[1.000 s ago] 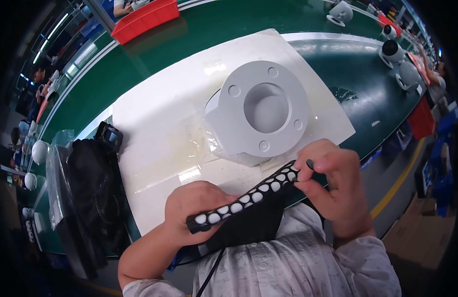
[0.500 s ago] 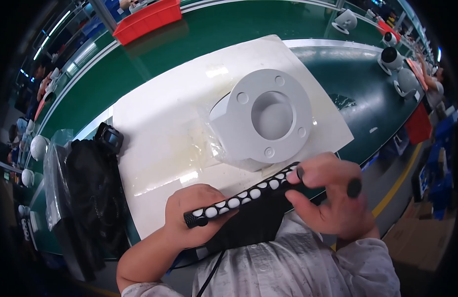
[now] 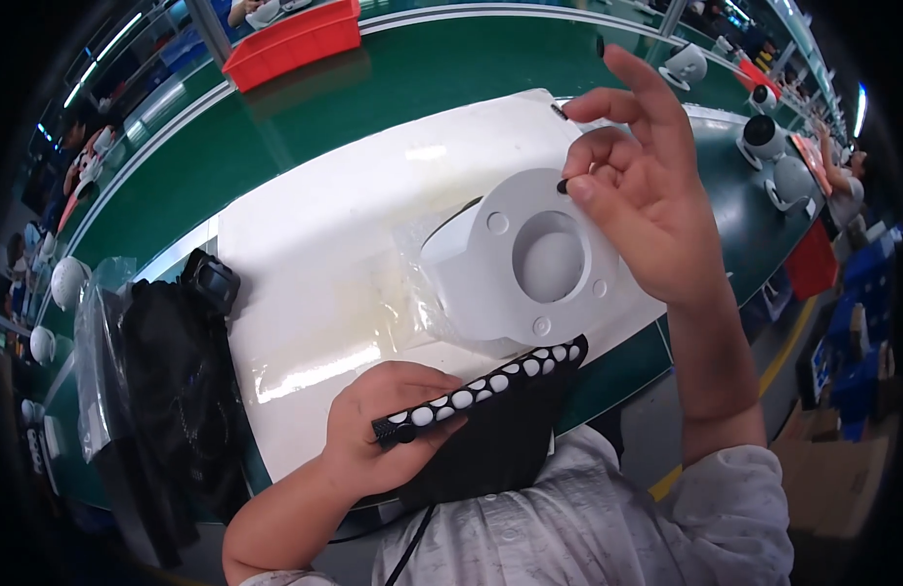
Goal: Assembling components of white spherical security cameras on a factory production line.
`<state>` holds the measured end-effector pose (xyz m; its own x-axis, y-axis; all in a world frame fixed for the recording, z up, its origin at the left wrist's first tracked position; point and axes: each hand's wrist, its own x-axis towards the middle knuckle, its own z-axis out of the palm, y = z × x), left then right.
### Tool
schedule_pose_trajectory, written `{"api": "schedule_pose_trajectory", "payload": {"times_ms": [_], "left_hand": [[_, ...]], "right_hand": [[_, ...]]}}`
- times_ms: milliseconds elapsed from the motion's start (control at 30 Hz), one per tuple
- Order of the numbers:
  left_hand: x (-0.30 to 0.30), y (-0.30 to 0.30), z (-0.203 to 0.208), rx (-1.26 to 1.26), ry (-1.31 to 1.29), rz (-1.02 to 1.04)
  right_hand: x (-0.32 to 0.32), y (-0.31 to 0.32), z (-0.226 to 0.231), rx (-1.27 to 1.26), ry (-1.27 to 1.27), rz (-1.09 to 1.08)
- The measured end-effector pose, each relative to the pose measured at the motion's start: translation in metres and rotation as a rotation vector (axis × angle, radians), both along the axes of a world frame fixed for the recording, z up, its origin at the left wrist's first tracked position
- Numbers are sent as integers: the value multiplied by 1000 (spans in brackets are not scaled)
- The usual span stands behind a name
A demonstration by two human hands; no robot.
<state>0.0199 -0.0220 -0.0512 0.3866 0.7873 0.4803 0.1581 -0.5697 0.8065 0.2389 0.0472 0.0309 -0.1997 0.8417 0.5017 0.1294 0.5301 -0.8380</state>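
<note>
My left hand (image 3: pixel 388 420) grips a black sheet (image 3: pixel 500 439), bent over so that rows of white round spots show along its top edge. One small black disc remains near my left fingers. My raised right hand (image 3: pixel 656 186) is over the upper right of a white ring-shaped base (image 3: pixel 539 322). Thumb and a finger pinch a small black round pad (image 3: pixel 563 186); other dark pads cling to the tips of the other fingers. The base has several shallow round recesses around a central opening, where a pale rounded surface shows. My right hand partly hides its upper right side.
A white board (image 3: pixel 305 254) lies under the base on a green bench. To the left are a black bag (image 3: pixel 183 381), clear plastic wrap (image 3: pixel 105 361) and a small black camera-like device (image 3: pixel 215 281). A red bin (image 3: pixel 293 44) stands at the back; people work farther off.
My right hand has left the black sheet and risen up and away to the base's upper right, carrying black pads on its fingers. My left hand keeps holding the sheet.
</note>
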Motion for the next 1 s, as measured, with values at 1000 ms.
{"api": "schedule_pose_trajectory", "payload": {"times_ms": [1000], "left_hand": [[-3,6,-2,-157,19,-48]], "right_hand": [[-13,-7,-3,97,-319,122]]}}
